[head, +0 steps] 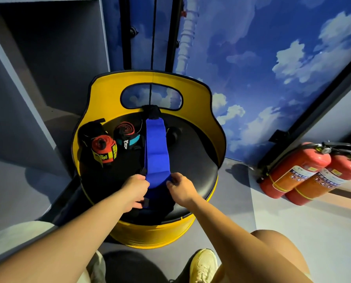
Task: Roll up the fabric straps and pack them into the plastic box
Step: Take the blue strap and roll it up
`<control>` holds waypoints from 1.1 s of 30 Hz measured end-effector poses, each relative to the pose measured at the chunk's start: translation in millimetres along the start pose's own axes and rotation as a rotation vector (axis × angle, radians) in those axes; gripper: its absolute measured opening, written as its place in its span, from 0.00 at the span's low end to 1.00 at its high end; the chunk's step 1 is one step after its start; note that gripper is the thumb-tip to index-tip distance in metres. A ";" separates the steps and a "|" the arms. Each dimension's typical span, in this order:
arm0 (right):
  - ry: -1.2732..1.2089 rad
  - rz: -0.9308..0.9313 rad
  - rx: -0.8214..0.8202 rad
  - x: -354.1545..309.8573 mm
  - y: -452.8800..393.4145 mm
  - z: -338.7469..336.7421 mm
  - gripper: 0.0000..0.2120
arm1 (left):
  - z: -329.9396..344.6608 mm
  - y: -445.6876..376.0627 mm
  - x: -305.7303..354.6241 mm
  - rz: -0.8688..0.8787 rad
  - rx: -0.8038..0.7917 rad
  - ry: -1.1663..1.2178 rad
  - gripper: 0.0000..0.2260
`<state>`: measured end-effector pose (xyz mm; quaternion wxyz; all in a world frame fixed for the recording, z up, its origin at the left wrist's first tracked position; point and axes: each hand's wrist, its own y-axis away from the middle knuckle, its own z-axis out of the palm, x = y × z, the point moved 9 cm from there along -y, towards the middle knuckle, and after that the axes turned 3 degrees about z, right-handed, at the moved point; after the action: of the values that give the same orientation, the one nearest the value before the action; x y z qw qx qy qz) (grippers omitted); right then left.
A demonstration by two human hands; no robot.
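Observation:
A long blue fabric strap (155,152) lies stretched front to back across the black seat (195,160) of a yellow barrel chair. My left hand (135,189) grips its near end from the left, and my right hand (179,187) pinches the same end from the right. Two rolled straps stand at the seat's left: a red and yellow one (104,149) and a red, black and teal one (126,134). A dark bundle (91,129) lies behind them. No plastic box is in view.
The yellow chair back (150,80) curves behind the seat. Two red fire extinguishers (305,170) lie on the floor at right. A blue cloud-painted wall (272,58) stands behind, with a grey ledge at left. My knees and a yellow shoe (204,264) are below.

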<state>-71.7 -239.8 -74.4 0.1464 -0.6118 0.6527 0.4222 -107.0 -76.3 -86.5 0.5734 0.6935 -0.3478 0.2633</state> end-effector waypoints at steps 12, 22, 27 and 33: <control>-0.143 0.071 -0.014 10.7 6.0 1.2 0.24 | -2.9 4.5 -24.6 -0.106 -0.067 0.207 0.15; -0.166 0.098 -0.044 18.0 9.5 7.7 0.21 | -5.1 7.4 -28.8 -0.119 -0.057 0.329 0.13; -0.221 0.066 -0.134 13.2 21.1 12.8 0.14 | -5.3 3.9 -33.1 -0.118 -0.058 0.388 0.10; -0.312 0.129 -0.129 18.8 25.3 14.1 0.17 | -10.7 -2.4 -41.8 -0.133 -0.031 0.363 0.15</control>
<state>-103.4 -244.9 -86.7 0.1790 -0.5039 0.6315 0.5614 -130.7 -58.0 -117.8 0.6536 0.6470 -0.1963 0.3401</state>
